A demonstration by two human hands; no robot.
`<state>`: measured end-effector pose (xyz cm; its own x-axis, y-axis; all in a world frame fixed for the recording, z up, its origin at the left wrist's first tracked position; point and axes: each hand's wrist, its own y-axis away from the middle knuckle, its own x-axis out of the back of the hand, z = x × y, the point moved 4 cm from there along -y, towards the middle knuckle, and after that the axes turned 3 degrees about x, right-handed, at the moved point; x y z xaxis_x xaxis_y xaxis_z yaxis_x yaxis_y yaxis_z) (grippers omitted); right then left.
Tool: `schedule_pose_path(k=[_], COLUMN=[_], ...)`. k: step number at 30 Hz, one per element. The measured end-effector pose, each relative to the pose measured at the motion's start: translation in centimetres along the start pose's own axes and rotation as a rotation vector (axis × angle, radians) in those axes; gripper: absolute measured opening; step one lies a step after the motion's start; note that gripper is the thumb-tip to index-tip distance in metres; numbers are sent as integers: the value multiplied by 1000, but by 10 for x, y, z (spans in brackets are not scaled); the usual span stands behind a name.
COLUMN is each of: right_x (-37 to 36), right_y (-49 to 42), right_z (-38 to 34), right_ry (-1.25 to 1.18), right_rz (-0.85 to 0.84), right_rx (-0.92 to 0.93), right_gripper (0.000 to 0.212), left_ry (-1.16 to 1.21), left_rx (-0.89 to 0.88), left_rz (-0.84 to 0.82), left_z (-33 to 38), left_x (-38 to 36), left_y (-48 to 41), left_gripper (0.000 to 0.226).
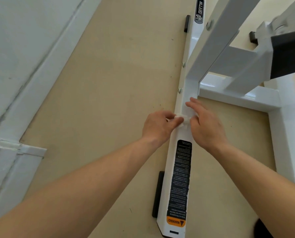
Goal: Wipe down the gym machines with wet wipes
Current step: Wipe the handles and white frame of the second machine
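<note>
A white gym machine stands on the beige floor, and its long base rail runs from bottom centre to the top. My left hand pinches a crumpled white wet wipe against the rail's left side. My right hand lies over the rail beside it; its fingers reach forward along the top of the rail, and its thumb side touches the wipe. The part of the wipe under my right hand is hidden.
A black warning label with an orange end covers the near rail. Black rubber feet stick out at the rail's left. A white upright post and cross members rise to the right. A pale wall and skirting border the floor at left.
</note>
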<state>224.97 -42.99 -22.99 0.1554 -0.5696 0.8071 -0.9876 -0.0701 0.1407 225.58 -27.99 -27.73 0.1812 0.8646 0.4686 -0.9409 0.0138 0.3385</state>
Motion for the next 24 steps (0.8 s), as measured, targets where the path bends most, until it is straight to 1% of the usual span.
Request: schedule_pose_path(k=[1, 3, 5, 8, 10, 13, 16, 18, 21, 24], right_x=[1, 0, -3, -9, -13, -16, -16, -15, -14, -12], right_y=[-6, -14, -14, -7, -5, -7, -7, -7, -6, -5], right_z=[4, 10, 15, 25, 29, 29, 29, 29, 28, 26], right_ry=[88, 170, 216, 172, 105, 103, 113, 127, 152, 153], right_rz=[0, -4, -7, 0, 7, 3, -11, -30, -52, -51], right_rx=[-19, -22, -13, -56, -89, -109, -107, -121, -127, -124], right_gripper=[54, 51, 46, 44, 45, 45, 46, 47, 47, 47], left_ry=[-15, -41, 9, 134, 174, 208, 174, 145, 92, 66], left_rx=[2, 9, 30, 92, 102, 98, 134, 161, 193, 209], left_rz=[29, 72, 48, 57, 101, 122, 99, 93, 40, 13], left_z=[-2, -3, -1, 3, 9, 25, 38, 35, 15, -5], left_x=[0, 2, -2, -10, -11, -7, -10, -13, -16, -22], left_y=[-1, -4, -9, -19, -31, -53, -69, -68, -47, -12], left_gripper=[29, 23, 20, 20, 19, 18, 30, 33, 34, 43])
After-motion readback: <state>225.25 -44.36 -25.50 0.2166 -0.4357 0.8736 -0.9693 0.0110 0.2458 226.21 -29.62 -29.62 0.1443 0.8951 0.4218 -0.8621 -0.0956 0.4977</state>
